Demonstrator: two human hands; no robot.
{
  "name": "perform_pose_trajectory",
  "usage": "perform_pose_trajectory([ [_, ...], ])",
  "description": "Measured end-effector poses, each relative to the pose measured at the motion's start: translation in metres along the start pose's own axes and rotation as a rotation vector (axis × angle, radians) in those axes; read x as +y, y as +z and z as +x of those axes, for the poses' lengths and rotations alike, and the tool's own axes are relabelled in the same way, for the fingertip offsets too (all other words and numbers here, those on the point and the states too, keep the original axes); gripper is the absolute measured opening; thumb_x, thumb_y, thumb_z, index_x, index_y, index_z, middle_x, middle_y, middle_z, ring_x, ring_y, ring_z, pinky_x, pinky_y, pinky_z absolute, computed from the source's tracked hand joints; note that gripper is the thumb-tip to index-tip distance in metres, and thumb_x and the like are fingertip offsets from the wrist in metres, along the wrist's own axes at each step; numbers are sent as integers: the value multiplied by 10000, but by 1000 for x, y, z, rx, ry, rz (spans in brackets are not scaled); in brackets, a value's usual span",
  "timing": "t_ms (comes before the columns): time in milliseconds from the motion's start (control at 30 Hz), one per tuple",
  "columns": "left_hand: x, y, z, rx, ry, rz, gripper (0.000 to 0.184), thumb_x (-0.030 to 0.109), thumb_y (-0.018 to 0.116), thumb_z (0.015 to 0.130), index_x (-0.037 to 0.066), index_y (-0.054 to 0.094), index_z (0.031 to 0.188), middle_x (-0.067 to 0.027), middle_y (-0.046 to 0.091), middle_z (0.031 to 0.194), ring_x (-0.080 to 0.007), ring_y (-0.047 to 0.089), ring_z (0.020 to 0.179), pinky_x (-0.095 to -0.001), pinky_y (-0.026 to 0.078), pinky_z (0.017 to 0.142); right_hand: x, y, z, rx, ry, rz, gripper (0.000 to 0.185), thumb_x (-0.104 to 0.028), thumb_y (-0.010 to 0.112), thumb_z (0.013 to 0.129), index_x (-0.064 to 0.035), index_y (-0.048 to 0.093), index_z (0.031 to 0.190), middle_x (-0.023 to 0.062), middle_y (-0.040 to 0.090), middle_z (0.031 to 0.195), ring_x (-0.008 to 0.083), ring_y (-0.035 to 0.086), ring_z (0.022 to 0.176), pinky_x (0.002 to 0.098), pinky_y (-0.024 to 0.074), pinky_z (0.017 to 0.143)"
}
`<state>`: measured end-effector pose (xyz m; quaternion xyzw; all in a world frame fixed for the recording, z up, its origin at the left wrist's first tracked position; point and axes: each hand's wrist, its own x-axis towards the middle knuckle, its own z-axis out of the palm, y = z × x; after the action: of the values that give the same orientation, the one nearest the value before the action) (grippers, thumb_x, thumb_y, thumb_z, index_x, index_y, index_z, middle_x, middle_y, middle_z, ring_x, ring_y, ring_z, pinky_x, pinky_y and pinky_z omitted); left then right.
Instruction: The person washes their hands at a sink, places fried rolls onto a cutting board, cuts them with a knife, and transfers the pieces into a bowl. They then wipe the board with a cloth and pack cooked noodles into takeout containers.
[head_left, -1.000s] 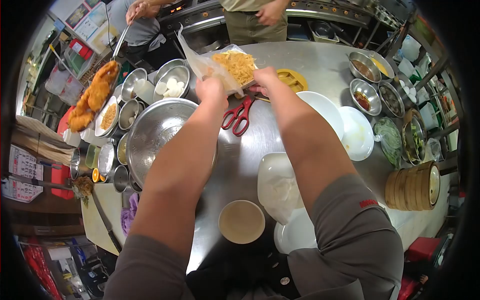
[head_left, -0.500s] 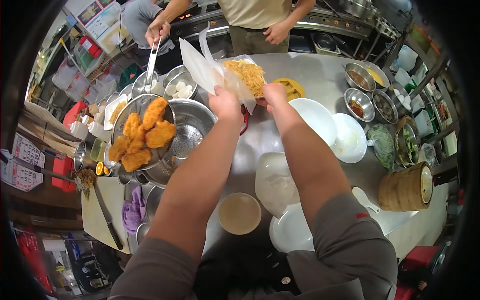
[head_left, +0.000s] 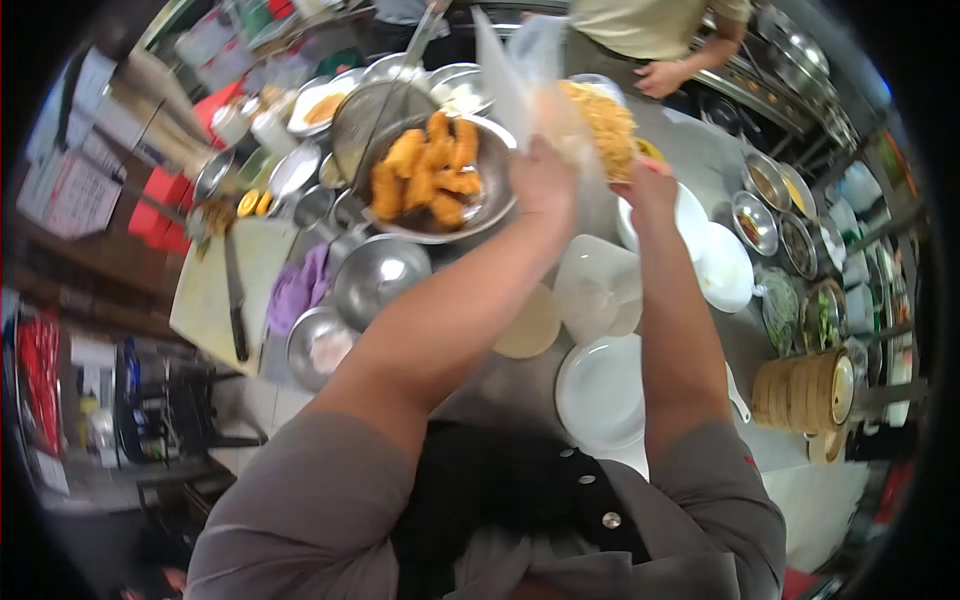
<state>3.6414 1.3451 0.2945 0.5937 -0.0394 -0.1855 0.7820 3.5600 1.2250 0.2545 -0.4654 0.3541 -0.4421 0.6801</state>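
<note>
My left hand (head_left: 545, 178) is closed on a translucent plastic bag (head_left: 505, 85), whose open flaps stand up above it. Beside the bag lies a mass of golden, shredded food (head_left: 603, 125), tilted and partly wrapped in clear plastic. My right hand (head_left: 650, 190) is closed at its lower end; the exact edge it pinches is hidden. Left of my hands, golden-brown fried pieces (head_left: 425, 175) rest in a large steel bowl (head_left: 495, 205). A wire skimmer (head_left: 375, 125) tilts over that bowl, its handle reaching toward another person's hand at the top.
White plates (head_left: 600, 395) and a translucent container (head_left: 597, 290) are near my forearms. At left sit a cutting board (head_left: 205, 290) with a knife (head_left: 236, 300) and a purple cloth (head_left: 298, 290). Ingredient bowls (head_left: 754, 222) and a bamboo steamer (head_left: 800, 392) stand at right. A person (head_left: 640, 30) stands opposite.
The fried pieces have gone from the skimmer into the steel bowl. My view has shifted, so the table appears moved and turned. Both my hands still hold the bag and shredded food.
</note>
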Motion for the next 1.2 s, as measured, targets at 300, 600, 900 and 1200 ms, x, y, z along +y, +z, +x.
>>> perform_pose_trajectory([
  [300,62,-69,-105,-212,18,-188,354,169,379,1044,-49,532,1277,-228,654,1103,-334,643,991,-402,478,881,-41,-26,-115,92,-111,-7,242,-41,623,909,48,480,1083,205,625,1036,304,700,826,425,633,679],
  [600,93,-186,-144,-367,86,-168,359,179,373,1044,-39,538,1277,-220,655,1117,-342,638,1035,-415,474,901,-26,-1,-250,130,-160,-32,233,-86,612,953,45,473,1087,208,629,1034,309,699,817,421,634,691],
  [900,128,-296,-172,-267,51,-217,384,228,384,1052,-54,538,1261,-176,646,1126,-258,644,994,-381,490,863,-7,72,-345,130,-147,-51,144,-49,600,938,13,502,1023,197,644,992,294,700,824,420,641,679],
  [1200,162,-395,-138,9,63,-254,358,240,418,1045,-35,560,1225,-159,667,1109,-248,636,975,-370,476,859,52,181,-355,-249,-77,17,130,-36,613,900,-6,558,1015,161,663,974,244,679,823,362,575,637],
])
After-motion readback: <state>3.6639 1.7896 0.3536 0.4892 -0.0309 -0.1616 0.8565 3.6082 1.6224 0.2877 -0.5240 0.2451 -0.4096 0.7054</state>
